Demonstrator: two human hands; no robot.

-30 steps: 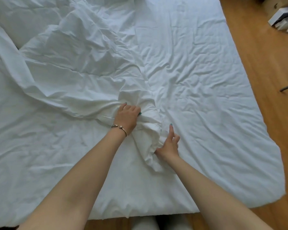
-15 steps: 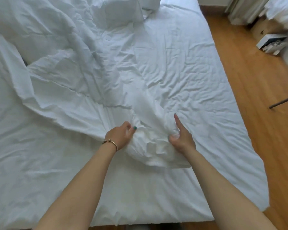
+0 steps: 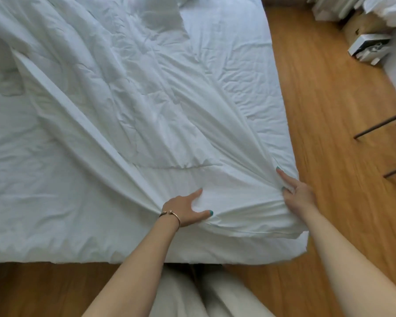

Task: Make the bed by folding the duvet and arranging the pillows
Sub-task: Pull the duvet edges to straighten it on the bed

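Note:
A white duvet [image 3: 124, 106] lies crumpled across the bed [image 3: 32, 220], stretched in tight folds toward the near right corner. My left hand [image 3: 186, 208], with a gold bracelet on its wrist, grips a bunch of the duvet's edge near the foot of the bed. My right hand [image 3: 295, 193] pinches the duvet's corner at the bed's right edge, with its forefinger pointing straight out. A pillow [image 3: 160, 17] lies at the head of the bed, partly under the duvet.
Wooden floor [image 3: 329, 133] runs along the right side and the foot of the bed. A cardboard box [image 3: 361, 26] and a white box [image 3: 368, 48] sit at the far right. Dark furniture legs [image 3: 380, 124] stand at the right. My legs [image 3: 206, 294] are against the bed's foot.
Both hands have pulled the bunched duvet toward the foot and right corner of the bed, spreading it out. My right hand moved far to the right, and the view shifted back.

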